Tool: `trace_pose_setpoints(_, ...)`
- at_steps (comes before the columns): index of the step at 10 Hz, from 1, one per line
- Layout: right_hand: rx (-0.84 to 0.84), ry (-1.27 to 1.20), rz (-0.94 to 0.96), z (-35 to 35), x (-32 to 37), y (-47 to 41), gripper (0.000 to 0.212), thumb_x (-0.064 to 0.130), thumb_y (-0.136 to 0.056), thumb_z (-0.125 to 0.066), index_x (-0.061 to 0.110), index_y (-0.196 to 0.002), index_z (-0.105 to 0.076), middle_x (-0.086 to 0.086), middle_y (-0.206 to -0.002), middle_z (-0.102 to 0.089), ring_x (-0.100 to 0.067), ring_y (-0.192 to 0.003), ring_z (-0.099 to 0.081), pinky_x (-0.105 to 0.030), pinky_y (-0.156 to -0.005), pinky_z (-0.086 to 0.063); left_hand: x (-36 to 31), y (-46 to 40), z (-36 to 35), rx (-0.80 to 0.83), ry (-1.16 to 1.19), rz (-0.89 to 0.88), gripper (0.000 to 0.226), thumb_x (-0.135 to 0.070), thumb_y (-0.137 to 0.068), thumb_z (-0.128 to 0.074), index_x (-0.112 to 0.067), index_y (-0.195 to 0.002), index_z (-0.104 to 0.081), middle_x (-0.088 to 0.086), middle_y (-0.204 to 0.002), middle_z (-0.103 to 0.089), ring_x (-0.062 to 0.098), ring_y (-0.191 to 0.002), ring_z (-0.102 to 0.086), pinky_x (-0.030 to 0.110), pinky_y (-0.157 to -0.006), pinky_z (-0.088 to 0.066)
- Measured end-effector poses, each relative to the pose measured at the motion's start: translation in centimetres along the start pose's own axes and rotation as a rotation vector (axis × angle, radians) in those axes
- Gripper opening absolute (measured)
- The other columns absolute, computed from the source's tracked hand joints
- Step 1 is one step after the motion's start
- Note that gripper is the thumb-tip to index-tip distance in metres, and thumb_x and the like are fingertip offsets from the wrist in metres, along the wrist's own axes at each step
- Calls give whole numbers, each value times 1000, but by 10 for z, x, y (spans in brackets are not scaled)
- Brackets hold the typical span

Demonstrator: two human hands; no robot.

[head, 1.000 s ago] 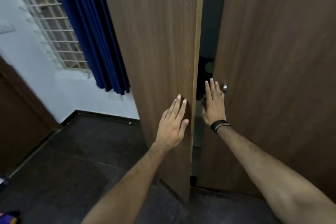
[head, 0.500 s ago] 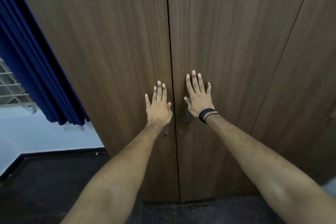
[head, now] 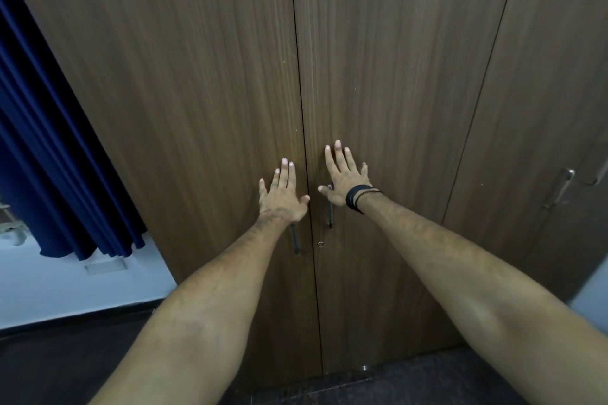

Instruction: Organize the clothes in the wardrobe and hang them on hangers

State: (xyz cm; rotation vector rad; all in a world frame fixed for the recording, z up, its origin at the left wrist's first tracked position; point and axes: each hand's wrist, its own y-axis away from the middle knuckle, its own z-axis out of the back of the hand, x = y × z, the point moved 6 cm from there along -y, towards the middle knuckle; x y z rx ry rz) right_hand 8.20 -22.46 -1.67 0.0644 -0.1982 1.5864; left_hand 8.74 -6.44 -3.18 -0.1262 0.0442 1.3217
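Note:
The brown wooden wardrobe fills the view with both doors closed, so no clothes or hangers show. My left hand (head: 282,196) presses flat on the left door (head: 184,92), fingers straight, just above its dark bar handle (head: 295,238). My right hand (head: 343,179), with a black wristband, presses flat on the right door (head: 388,82), over the top of its dark handle (head: 330,217). A thin seam runs between the two doors, between my hands.
A dark blue curtain (head: 49,148) hangs at the left over a white wall (head: 65,289). A third wardrobe door (head: 543,92) with a metal handle (head: 561,187) stands at the right. A small keyhole (head: 320,243) sits below the right handle. The floor (head: 49,365) is dark.
A second ago both doors stood ajar with a dark gap between them; my hands pushed them closed. Since half a second ago the hands stay pressed flat and the view has barely shifted.

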Motion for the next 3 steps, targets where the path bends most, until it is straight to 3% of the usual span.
trace_pose_setpoints(1,53,24,-21,10,6,5,95,50,-95,-49,26,-150,25,-3,-159,29,-25,-151,10,-61,-117,-6,0,10,3,-2,6,-46,88,-51,-99,-39,-17,-153,21,1,-160,28,20,-152,12,50,-121,4)
trace_pose_setpoints(2,26,33,-32,41,15,13,93,50,-94,-51,23,-154,15,-4,-164,11,-26,-152,-3,-59,-117,-11,6,16,26,-23,12,-67,86,-50,-99,-41,-16,-155,14,4,-163,22,22,-152,11,49,-123,2)
trace_pose_setpoints(3,-11,14,-6,59,19,19,91,49,-94,-52,20,-155,9,-5,-165,5,-27,-151,-8,-58,-117,-15,13,20,43,-20,19,-59,83,-49,-99,-40,-16,-157,9,8,-164,18,23,-152,10,48,-123,1)
